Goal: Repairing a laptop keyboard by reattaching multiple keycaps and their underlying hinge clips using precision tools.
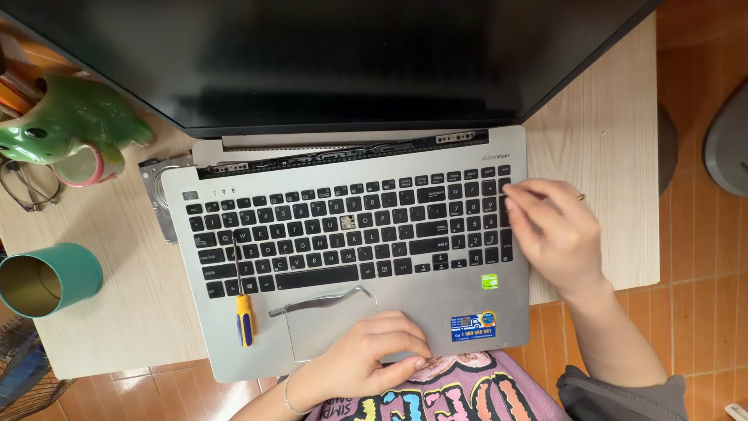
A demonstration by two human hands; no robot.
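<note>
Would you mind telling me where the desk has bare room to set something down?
Free patches: the desk right of the laptop, above the right hand, and between the teal cup and the laptop. Crowded: top left, around the green mug and glasses.
</note>
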